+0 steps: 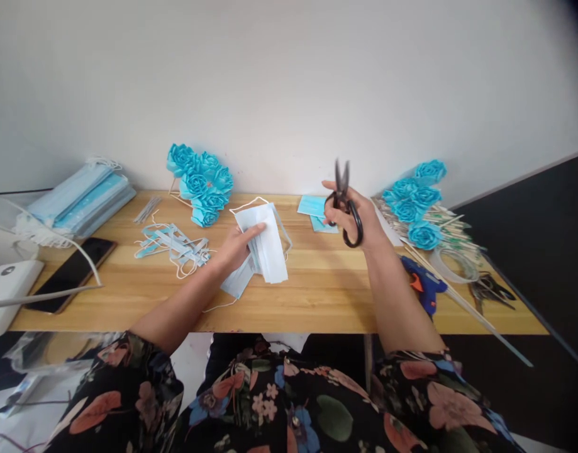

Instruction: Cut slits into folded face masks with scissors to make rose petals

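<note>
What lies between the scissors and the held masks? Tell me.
In the head view, blue cut pieces on the wooden table, between scissors and masks.

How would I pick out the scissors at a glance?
Above the wooden table, right of the middle, find the raised right hand. The black scissors sit in its grip, blades pointing up; the dark tool near the right end lies flat.

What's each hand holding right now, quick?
Left hand: closed on a few pale blue face masks, over the table.
Right hand: closed on black scissors, blades pointing up.
</note>
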`<move>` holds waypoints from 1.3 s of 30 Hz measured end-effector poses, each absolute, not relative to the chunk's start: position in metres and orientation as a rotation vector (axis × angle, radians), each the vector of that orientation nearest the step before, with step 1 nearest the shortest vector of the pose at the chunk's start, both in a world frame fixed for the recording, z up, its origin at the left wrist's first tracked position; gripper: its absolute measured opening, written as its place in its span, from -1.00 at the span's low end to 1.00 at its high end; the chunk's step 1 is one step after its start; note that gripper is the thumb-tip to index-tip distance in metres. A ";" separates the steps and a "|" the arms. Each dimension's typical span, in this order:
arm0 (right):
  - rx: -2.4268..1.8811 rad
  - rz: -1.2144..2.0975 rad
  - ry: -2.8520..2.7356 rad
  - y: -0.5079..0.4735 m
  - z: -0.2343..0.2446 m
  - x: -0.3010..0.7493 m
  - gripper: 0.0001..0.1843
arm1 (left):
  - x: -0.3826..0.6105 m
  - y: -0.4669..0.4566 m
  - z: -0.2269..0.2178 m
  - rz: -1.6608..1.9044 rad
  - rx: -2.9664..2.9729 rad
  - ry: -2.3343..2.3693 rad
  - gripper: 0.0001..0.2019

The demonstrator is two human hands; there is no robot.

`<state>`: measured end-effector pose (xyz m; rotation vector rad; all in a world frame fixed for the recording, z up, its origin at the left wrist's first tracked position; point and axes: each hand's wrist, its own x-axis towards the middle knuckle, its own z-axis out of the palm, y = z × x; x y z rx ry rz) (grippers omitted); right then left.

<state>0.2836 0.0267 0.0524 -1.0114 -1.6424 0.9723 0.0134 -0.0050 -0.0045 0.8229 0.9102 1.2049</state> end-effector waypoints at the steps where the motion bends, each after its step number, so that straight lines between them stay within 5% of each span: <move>1: -0.980 0.897 -1.668 0.024 0.061 0.279 -0.27 | 0.014 -0.007 -0.004 1.156 0.874 0.914 -0.52; 12: -0.790 0.929 -2.394 0.025 0.116 0.221 -0.58 | 0.015 -0.010 0.029 0.824 1.300 0.947 -0.64; 20: -0.980 0.887 -1.734 0.017 0.096 0.274 -0.47 | -0.018 -0.004 0.022 0.932 1.228 0.954 -0.67; 28: -0.941 1.177 -1.276 -0.001 0.053 0.257 -0.38 | -0.003 0.001 0.038 1.506 0.885 0.591 -0.74; 34: -0.900 1.145 -1.174 -0.005 0.036 0.225 -0.45 | 0.035 -0.019 0.039 1.343 0.762 0.451 -0.58; 39: -0.954 1.214 -1.272 -0.001 0.032 0.231 -0.31 | 0.038 -0.016 0.024 1.391 0.714 0.635 -0.48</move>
